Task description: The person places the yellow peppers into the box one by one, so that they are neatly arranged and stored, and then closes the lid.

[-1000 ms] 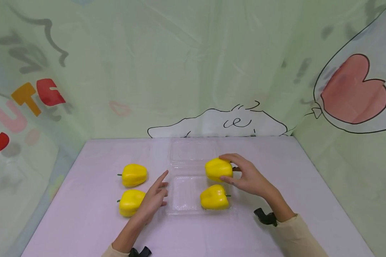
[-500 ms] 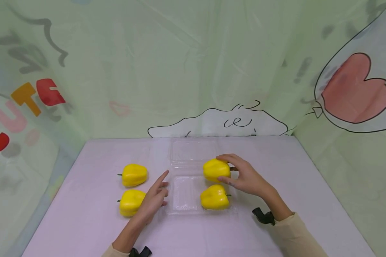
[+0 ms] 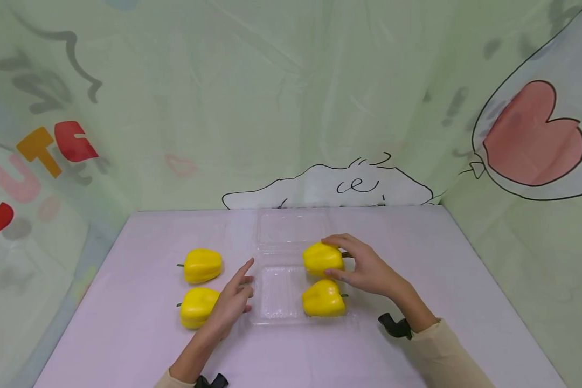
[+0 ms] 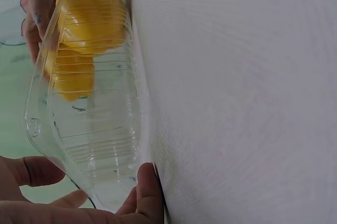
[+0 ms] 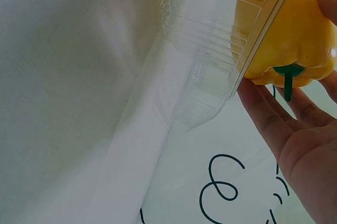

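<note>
My right hand (image 3: pixel 368 265) holds a yellow bell pepper (image 3: pixel 321 258) by its far and near sides, over the right part of a clear plastic clamshell box (image 3: pixel 278 296). In the right wrist view, the green stem of that held bell pepper (image 5: pixel 287 29) points toward my palm. Another yellow bell pepper (image 3: pixel 324 298) lies inside the box, just nearer to me. My left hand (image 3: pixel 230 302) stays at the box's left edge with its index finger extended. In the left wrist view, the fingers (image 4: pixel 150 187) of that hand are right at the clear wall.
Two more yellow bell peppers, a far one (image 3: pixel 202 265) and a near one (image 3: pixel 197 308), lie left of the box on the pale table (image 3: pixel 368 355). The open lid (image 3: pixel 291 229) lies flat behind the box. A printed green curtain (image 3: pixel 271 108) encloses the back and sides.
My right hand has carried its bell pepper a little to the left and slightly lower, toward the one in the box. My left hand stays in place.
</note>
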Demonstrator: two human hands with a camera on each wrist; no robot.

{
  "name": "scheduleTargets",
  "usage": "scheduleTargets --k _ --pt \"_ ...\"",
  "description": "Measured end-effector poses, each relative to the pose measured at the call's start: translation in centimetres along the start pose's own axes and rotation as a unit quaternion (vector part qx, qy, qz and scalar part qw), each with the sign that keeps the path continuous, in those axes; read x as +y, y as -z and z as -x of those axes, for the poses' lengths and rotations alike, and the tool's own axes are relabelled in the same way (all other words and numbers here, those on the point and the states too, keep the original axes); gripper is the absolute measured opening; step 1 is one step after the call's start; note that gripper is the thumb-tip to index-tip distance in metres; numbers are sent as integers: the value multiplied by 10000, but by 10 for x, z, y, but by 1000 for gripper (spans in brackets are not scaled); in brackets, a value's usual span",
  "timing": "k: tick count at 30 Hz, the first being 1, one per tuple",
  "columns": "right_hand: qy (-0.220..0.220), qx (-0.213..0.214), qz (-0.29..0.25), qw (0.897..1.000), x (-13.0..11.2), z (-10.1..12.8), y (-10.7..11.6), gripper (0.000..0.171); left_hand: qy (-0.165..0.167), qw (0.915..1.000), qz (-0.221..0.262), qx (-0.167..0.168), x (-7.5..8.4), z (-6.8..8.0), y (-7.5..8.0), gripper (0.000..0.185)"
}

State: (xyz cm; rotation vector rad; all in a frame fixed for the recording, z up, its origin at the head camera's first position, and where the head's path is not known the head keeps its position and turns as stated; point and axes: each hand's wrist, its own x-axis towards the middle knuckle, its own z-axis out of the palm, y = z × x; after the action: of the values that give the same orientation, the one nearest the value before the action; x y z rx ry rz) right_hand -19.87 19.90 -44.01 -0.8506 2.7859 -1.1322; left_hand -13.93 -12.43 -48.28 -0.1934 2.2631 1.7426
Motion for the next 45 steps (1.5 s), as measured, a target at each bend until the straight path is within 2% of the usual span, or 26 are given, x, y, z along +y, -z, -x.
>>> scheduleTargets --k 19,30,45 --pt "-52 -335 270 9991 -5 -3 -4 64 -25 10000 -12 -42 -2 -1 0 69" --pt "64 -318 405 9987 -4 -5 -9 61 -30 10000 -50 -15 -3 -2 0 69" --pt "-178 -295 251 9991 -3 -6 -11 61 -45 10000 -38 -14 -3 -1 0 69"
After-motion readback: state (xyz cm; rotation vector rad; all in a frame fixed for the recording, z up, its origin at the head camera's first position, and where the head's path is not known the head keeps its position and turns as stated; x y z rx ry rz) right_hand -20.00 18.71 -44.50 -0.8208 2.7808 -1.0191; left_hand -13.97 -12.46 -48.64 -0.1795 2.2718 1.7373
